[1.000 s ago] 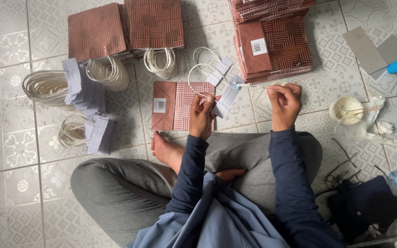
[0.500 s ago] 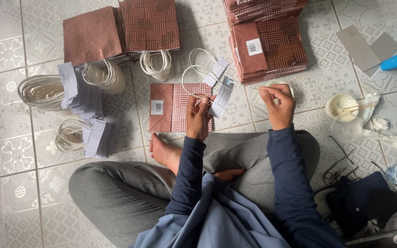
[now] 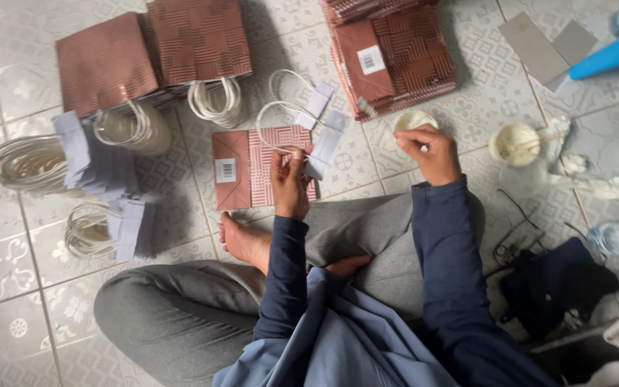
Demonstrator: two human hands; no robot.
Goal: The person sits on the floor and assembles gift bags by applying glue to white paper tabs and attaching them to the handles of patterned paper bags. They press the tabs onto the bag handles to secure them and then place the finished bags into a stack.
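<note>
A flat brown patterned paper bag (image 3: 241, 168) with a white barcode label lies on the tiled floor in front of my crossed legs. My left hand (image 3: 290, 180) presses on its right part and pinches a white cord handle (image 3: 277, 107) that ends in grey paper strips (image 3: 327, 140). To the right, my right hand (image 3: 430, 149) is over the floor with its fingers pinched together, touching a pale round cup (image 3: 414, 119). What those fingers pinch is too small to tell.
Brown bags with handles (image 3: 195, 43) stand at the back left, and a stack of flat bags (image 3: 395, 57) lies at the back right. Bundles of cord handles with grey strips (image 3: 87, 161) lie at the left. A second pale cup (image 3: 514, 142), a blue thing (image 3: 614, 46), dark cloth (image 3: 560, 283) and wrappers are at the right.
My right hand has moved a little away from me and now touches the pale cup. My left hand stays on the flat bag with the cord handle.
</note>
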